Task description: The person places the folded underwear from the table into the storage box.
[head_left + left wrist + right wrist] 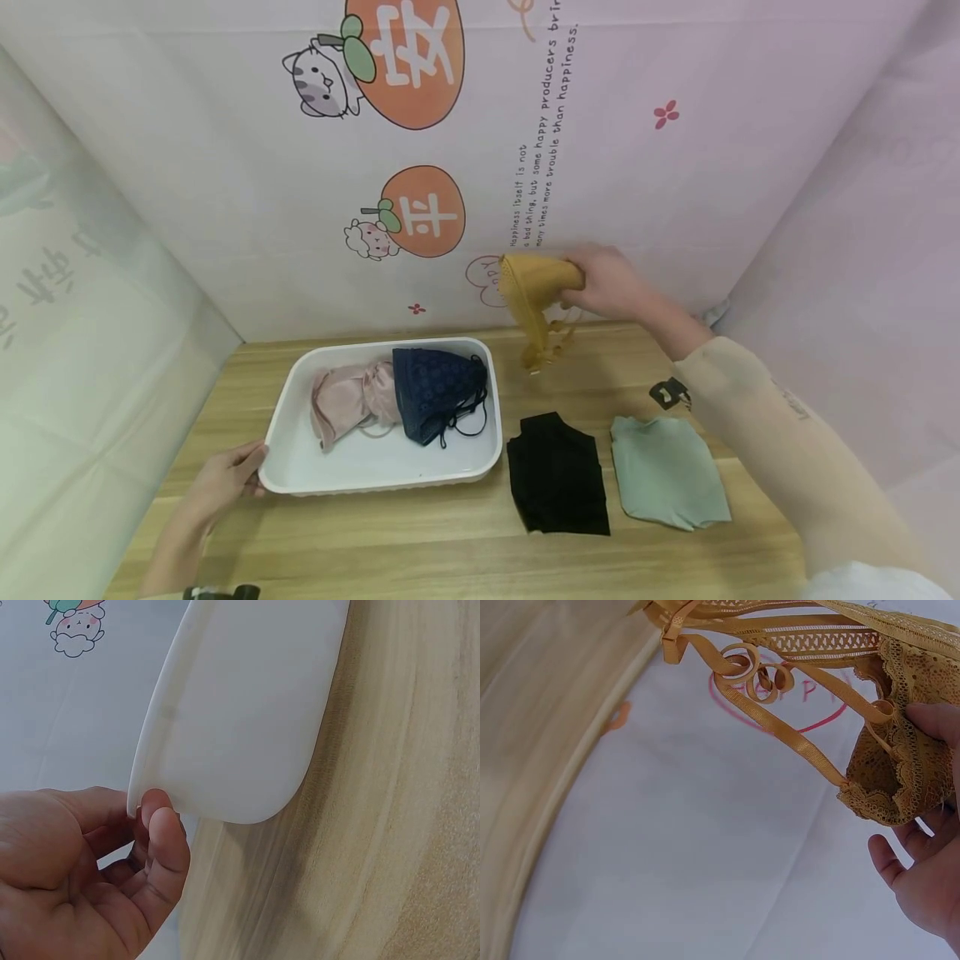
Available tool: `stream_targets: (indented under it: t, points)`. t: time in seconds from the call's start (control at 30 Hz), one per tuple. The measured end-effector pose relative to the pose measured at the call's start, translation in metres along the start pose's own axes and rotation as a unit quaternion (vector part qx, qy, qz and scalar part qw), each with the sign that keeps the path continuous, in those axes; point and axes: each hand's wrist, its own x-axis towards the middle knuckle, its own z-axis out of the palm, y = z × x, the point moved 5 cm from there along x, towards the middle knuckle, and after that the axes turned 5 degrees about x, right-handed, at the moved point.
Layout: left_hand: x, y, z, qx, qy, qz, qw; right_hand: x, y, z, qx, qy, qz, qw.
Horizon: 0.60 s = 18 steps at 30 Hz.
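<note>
My right hand (611, 283) grips a mustard-yellow lace bra (534, 287) above the back of the table, right of a white plastic tray (337, 467). Thin straps dangle from it; in the right wrist view its scalloped lace (922, 757) sits between thumb and fingers. My left hand (222, 477) pinches the tray's near left corner, thumb and fingers on the rim in the left wrist view. Inside the tray lie a folded pink satin garment (345, 398) and, to its right, a navy lace garment (431, 392) with thin dark straps.
On the wooden table (375, 550), right of the tray, lie a folded black garment (558, 475) and a folded pale green garment (667, 471). A printed white cloth wall (615, 167) rises behind the table, with more cloth at both sides.
</note>
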Motion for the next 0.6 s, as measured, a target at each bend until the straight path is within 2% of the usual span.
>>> stream_targets:
  t: [0.23,0.6]
  points:
    - [0.001,0.001,-0.001,-0.011,0.003,0.005,0.9999,0.015,-0.029,-0.002,0.006,0.0,-0.035,0.9994]
    - [-0.001,0.001,-0.001,-0.017,-0.002,0.003,0.9999,0.033,-0.069,0.009,-0.001,-0.007,-0.081,0.9967]
